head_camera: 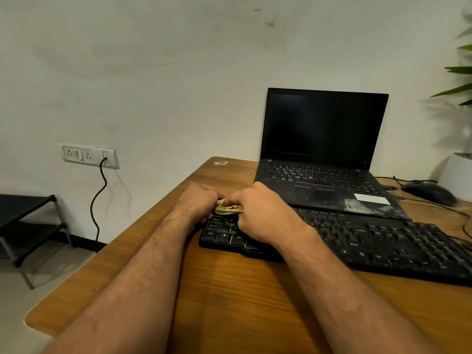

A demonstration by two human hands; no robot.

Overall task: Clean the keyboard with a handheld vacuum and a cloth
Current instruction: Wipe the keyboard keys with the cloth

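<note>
A black full-size keyboard [378,241] lies across the wooden desk [229,290]. Both hands rest over its left end. My left hand [198,200] and my right hand [258,208] are closed together on a small folded yellowish cloth [227,208], which shows only as a sliver between them. The cloth sits just above the Caps Lock and A keys. No handheld vacuum is in view.
An open black laptop [321,159] with a dark screen and dusty palm rest stands behind the keyboard. A black mouse [429,192] and cables lie at the right. A wall socket [89,155] with a hanging cable, a low black shelf [25,221] and a potted plant [459,175] surround the desk.
</note>
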